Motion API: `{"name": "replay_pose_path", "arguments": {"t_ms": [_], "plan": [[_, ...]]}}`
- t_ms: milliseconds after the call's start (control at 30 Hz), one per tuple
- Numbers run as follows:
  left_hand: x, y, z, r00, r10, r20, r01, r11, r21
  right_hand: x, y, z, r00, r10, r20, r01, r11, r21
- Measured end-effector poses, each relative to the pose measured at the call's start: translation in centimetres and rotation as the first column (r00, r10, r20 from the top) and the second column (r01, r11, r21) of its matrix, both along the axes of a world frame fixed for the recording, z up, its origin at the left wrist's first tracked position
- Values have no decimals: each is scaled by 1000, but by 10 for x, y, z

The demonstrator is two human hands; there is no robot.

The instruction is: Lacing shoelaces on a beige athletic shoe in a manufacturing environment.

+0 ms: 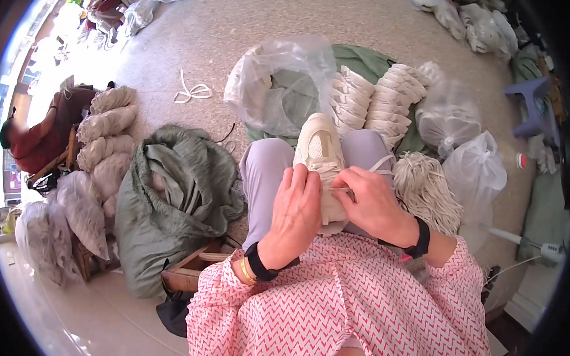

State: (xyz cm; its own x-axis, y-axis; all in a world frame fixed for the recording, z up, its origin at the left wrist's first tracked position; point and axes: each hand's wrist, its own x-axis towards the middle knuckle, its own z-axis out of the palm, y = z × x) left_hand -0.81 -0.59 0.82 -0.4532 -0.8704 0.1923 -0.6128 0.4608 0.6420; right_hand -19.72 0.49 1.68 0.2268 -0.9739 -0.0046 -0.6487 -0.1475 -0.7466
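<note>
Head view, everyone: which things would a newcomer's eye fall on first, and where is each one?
First, probably, the pale shoe in the centre, toe pointing away from the person, with the left hand and right hand at it. Next, the big, crumpled green sack to the person's left. Then the two rows of overlapping pale pieces beyond the knees, slightly right of centre.

Brightly lit speckled floor, blue-grey stool
</note>
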Motion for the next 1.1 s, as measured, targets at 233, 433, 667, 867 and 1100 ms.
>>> {"name": "replay_pose_path", "arguments": {"t_ms": [233,433,667,867,1100], "plan": [[-2,-6,15,976,-75,204,76,997,6,-9,-10,6,997,38,65,-42,998,50],[23,-18,25,950,-101,294,111,994,-17,-26,-14,13,995,76,70,-85,988,132],[114,-21,42,949,162,272,-195,976,100,-49,-17,20,982,62,177,-125,921,369],[58,-1,19,979,175,-100,-134,935,327,-52,-23,16,976,87,199,-143,947,288],[33,-15,11,984,131,-120,-61,883,466,-74,-23,14,967,67,247,-144,941,307]]}}
